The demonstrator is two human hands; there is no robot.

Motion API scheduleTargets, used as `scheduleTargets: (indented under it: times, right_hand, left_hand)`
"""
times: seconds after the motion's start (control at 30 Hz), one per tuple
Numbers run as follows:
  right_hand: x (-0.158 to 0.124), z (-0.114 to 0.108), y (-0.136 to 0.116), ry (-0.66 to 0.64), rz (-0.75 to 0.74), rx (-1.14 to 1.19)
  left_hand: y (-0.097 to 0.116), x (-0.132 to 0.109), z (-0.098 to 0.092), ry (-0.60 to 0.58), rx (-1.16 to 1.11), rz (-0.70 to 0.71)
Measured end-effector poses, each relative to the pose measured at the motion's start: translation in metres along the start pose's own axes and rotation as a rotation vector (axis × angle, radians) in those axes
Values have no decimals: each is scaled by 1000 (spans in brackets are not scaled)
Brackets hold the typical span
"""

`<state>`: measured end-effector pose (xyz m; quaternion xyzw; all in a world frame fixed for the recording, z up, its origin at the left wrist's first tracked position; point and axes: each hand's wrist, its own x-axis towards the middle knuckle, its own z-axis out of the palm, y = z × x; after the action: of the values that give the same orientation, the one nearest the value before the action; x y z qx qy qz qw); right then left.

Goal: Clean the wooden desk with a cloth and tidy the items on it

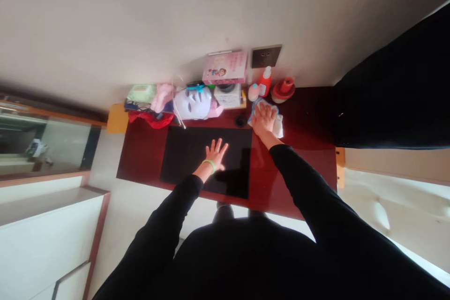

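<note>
My right hand lies flat on a white and blue cloth pressed against the dark red tabletop near the wall. My left hand rests open, fingers spread, on a black mat in the middle of the table, a green band on its wrist. Both arms wear black sleeves. Just beyond the cloth stand a small pale bottle and a red bottle with a white cap.
Along the wall sit a white face mask, a pink box, a white box, a red lidded container, pink and red fabric, a green packet and a small black disc. A wall socket is above. White cabinets stand at left.
</note>
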<state>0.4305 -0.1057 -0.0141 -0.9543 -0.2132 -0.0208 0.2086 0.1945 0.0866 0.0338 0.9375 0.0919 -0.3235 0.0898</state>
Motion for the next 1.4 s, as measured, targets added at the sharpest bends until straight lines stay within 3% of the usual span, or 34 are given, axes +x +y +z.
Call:
scheduleTargets:
  times: [0.23,0.4,0.53,0.67,0.77,0.97,1.27,1.4]
  right_hand:
    - [4,-10,23,-74,-151,19]
    - [7,-23,29,-113,-103,18]
    - [-31,-45,68,-118,-141,-48]
    - [-52,-70,112,-58,51,-154]
    - [-28,-76,118,-28,156,-185]
    - [28,-68,103,-9,223,-133]
    - [27,-71,101,-37,198,-145]
    - [34,-78,124,-21,116,-170]
  left_hand:
    - [2,0,-3,8,37,-31]
    - [3,0,-5,3,50,-37]
    - [3,1,-5,1,42,-40]
    - [3,2,-4,6,19,-39]
    - [4,2,-3,12,6,-40]
    - [5,1,-2,16,-13,-50]
    - [3,2,-3,17,-36,-54]
    - [2,3,-2,23,-22,-47]
